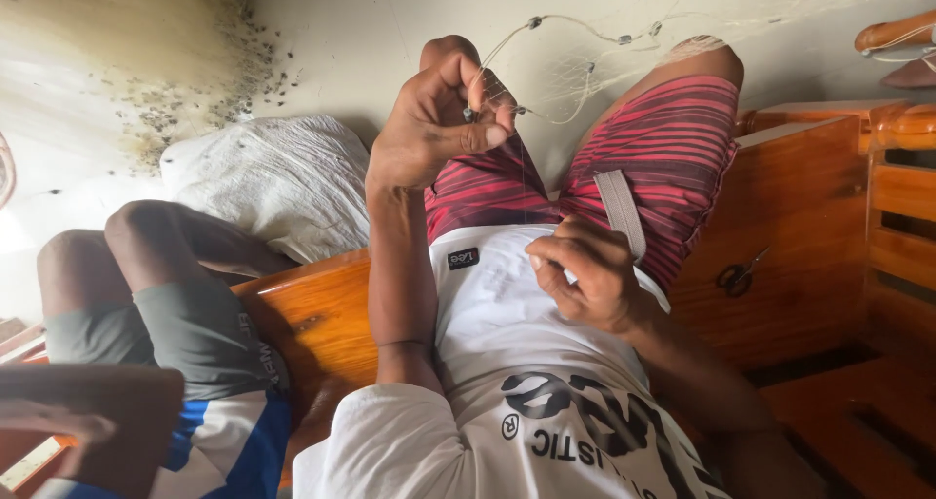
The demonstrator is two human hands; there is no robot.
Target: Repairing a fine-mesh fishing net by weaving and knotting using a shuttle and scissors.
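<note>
Pinched between thumb and fingertips, the left hand gripped a fine net line close to a small dark sinker. Its fingers were curled shut around the strand, raised above the person's lap. From that pinch the line ran up and toward the right of the picture, its long axis arching over the raised knee, with at least 3 more small dark sinkers spaced along it. Pale, nearly see-through netting hung from the line and sagged between the 2 thighs.

Lower down, the right hand rested against the white shirt, its fingers bent inward with the thumb laid across them. Whether it held a thread or needle could not be told; a very thin strand seemed to run straight between the 2 hands, lengthwise along the body.

Red striped shorts covered the thighs, and a grey strap lay across the right leg just beside the right hand. The person sat on a polished wooden bench; scissors lay on it, well apart from both hands. A second person in grey shorts sat alongside, with a white sack behind their knees.
</note>
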